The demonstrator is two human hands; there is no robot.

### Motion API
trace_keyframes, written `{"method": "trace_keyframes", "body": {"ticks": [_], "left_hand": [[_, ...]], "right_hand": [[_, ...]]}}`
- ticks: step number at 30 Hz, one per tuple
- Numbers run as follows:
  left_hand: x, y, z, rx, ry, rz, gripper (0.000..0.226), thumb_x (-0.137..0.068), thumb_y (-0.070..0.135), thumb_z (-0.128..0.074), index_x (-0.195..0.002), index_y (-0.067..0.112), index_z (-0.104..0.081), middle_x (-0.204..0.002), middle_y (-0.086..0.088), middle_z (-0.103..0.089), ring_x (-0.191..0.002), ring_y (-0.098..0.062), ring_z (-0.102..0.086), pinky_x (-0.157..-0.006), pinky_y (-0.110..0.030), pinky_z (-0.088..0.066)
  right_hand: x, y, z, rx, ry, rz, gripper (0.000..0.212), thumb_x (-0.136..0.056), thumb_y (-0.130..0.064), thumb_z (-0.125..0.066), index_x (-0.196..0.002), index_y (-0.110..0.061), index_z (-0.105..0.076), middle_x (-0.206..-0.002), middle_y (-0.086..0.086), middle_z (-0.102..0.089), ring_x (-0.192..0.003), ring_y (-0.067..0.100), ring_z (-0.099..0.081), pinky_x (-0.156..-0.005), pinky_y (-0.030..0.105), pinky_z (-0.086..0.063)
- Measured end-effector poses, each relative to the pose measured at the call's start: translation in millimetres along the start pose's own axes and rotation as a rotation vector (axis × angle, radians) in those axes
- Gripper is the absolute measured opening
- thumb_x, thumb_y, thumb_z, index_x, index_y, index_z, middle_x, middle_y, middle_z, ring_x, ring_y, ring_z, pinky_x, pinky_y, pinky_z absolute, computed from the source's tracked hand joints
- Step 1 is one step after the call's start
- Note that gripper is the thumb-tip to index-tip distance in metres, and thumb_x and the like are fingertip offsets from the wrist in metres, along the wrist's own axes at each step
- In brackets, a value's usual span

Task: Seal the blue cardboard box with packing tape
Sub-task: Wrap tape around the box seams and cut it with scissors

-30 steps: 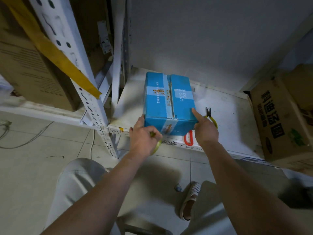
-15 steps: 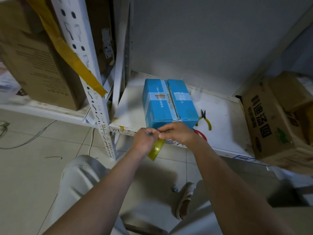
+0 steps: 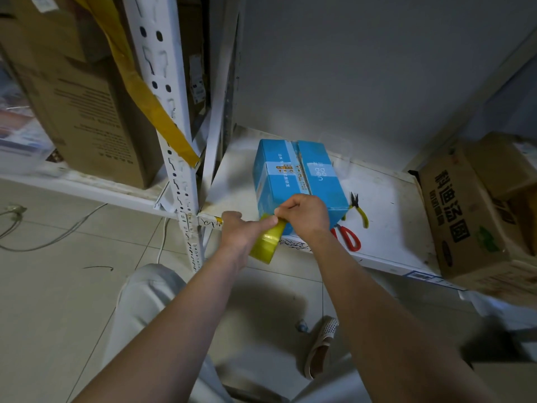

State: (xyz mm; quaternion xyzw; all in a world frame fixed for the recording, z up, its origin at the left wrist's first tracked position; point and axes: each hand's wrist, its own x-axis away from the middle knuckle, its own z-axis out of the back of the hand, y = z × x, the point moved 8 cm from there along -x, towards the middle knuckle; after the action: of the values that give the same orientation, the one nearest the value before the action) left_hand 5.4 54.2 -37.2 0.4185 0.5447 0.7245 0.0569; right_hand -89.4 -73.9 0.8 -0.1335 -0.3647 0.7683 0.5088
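Hands, two: left hand (image 3: 241,229) grips one tape roll (image 3: 266,242), right hand (image 3: 305,215) pinches it

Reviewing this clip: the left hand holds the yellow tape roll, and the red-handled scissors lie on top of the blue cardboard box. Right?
Not quite. In the head view the red-handled scissors lie on the white shelf board, beside the blue cardboard box. The left hand does hold the yellow tape roll.

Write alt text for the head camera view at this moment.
A person's two hands meet in front of a blue cardboard box on a low white shelf: the left hand grips a yellowish tape roll while the right hand pinches at its top edge. Red-handled scissors and yellow-handled pliers lie on the shelf to the box's right.
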Motion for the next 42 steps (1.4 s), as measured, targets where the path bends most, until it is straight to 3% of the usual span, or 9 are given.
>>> {"method": "trace_keyframes", "body": {"ticks": [4, 7, 12, 17, 20, 23, 25, 29, 42], "left_hand": [[4, 8, -16, -0.148, -0.318, -0.091, 0.025, -0.074, 0.025, -0.077, -0.092, 0.013, -0.065, -0.092, -0.007, -0.069, -0.084, -0.018, -0.063, -0.074, -0.03, -0.051], [7, 16, -24, -0.088, -0.438, -0.182, 0.01, -0.082, 0.016, -0.069, -0.09, 0.012, -0.068, -0.077, -0.004, -0.071, -0.067, -0.011, -0.066, -0.065, -0.023, -0.047], [-8, 43, -7, -0.257, -0.292, -0.279, 0.009, -0.08, 0.02, -0.072, -0.083, 0.016, -0.065, -0.073, 0.003, -0.066, -0.065, -0.009, -0.061, -0.056, -0.021, -0.044], [-29, 67, -2, -0.727, -0.108, -0.378, 0.027, -0.075, 0.037, -0.074, -0.091, 0.018, -0.062, -0.08, 0.0, -0.063, -0.077, -0.017, -0.061, -0.071, -0.031, -0.05], [-41, 74, -1, -0.931, -0.024, -0.403, 0.035, -0.075, 0.046, -0.07, -0.091, 0.017, -0.059, -0.082, -0.002, -0.061, -0.08, -0.02, -0.058, -0.069, -0.032, -0.048], [-49, 76, -9, -0.929, -0.078, -0.39, 0.039, -0.078, 0.052, -0.066, -0.084, 0.015, -0.056, -0.077, 0.001, -0.056, -0.079, -0.018, -0.054, -0.064, -0.03, -0.04], [-52, 79, -13, -0.939, -0.063, -0.401, 0.043, -0.08, 0.056, -0.061, -0.084, 0.013, -0.056, -0.075, 0.001, -0.055, -0.079, -0.018, -0.054, -0.065, -0.03, -0.04], [-57, 83, -18, -1.053, 0.03, -0.413, 0.045, -0.077, 0.06, -0.063, -0.084, 0.017, -0.055, -0.078, 0.001, -0.056, -0.08, -0.017, -0.055, -0.061, -0.03, -0.04], [-67, 88, -23, -1.229, 0.08, -0.416, 0.046, -0.074, 0.063, -0.064, -0.084, 0.019, -0.056, -0.08, 0.001, -0.058, -0.079, -0.017, -0.054, -0.06, -0.029, -0.04]], "right_hand": [[-4, -6, 3, -0.035, 0.014, 0.012, 0.013, -0.079, -0.027, -0.073, -0.071, -0.028, -0.062, -0.085, -0.01, -0.063, -0.096, 0.011, -0.059, -0.087, 0.035, -0.052], [-10, -10, 12, -0.026, 0.065, 0.027, 0.008, -0.08, -0.028, -0.072, -0.078, -0.025, -0.064, -0.089, -0.01, -0.057, -0.095, 0.009, -0.056, -0.079, 0.027, -0.049], [-20, -11, 20, -0.06, 0.101, 0.006, 0.009, -0.079, -0.027, -0.073, -0.081, -0.018, -0.071, -0.092, -0.004, -0.069, -0.095, 0.012, -0.061, -0.084, 0.028, -0.051], [-30, -18, 33, -0.2, 0.138, -0.015, 0.011, -0.078, -0.02, -0.075, -0.087, -0.013, -0.074, -0.097, 0.0, -0.071, -0.094, 0.009, -0.062, -0.093, 0.03, -0.051], [-37, -10, 30, -0.141, 0.13, -0.028, 0.02, -0.08, -0.025, -0.073, -0.095, -0.012, -0.071, -0.104, 0.001, -0.069, -0.096, 0.01, -0.062, -0.089, 0.03, -0.053], [-48, 9, 27, -0.098, 0.148, -0.107, 0.031, -0.079, -0.032, -0.072, -0.1, -0.009, -0.068, -0.1, 0.003, -0.07, -0.09, 0.015, -0.065, -0.083, 0.032, -0.055], [-53, 18, 25, -0.016, 0.135, -0.151, 0.033, -0.079, -0.038, -0.07, -0.097, -0.01, -0.066, -0.092, 0.0, -0.069, -0.081, 0.011, -0.065, -0.067, 0.022, -0.053], [-52, 27, 23, 0.034, 0.147, -0.198, 0.026, -0.079, -0.038, -0.068, -0.089, -0.014, -0.063, -0.082, -0.005, -0.064, -0.065, 0.002, -0.056, -0.042, 0.008, -0.03], [-47, 30, 13, 0.054, 0.186, -0.146, 0.031, -0.083, -0.037, -0.068, -0.102, -0.013, -0.07, -0.104, 0.0, -0.069, -0.091, 0.01, -0.062, -0.052, 0.009, -0.033]]}}
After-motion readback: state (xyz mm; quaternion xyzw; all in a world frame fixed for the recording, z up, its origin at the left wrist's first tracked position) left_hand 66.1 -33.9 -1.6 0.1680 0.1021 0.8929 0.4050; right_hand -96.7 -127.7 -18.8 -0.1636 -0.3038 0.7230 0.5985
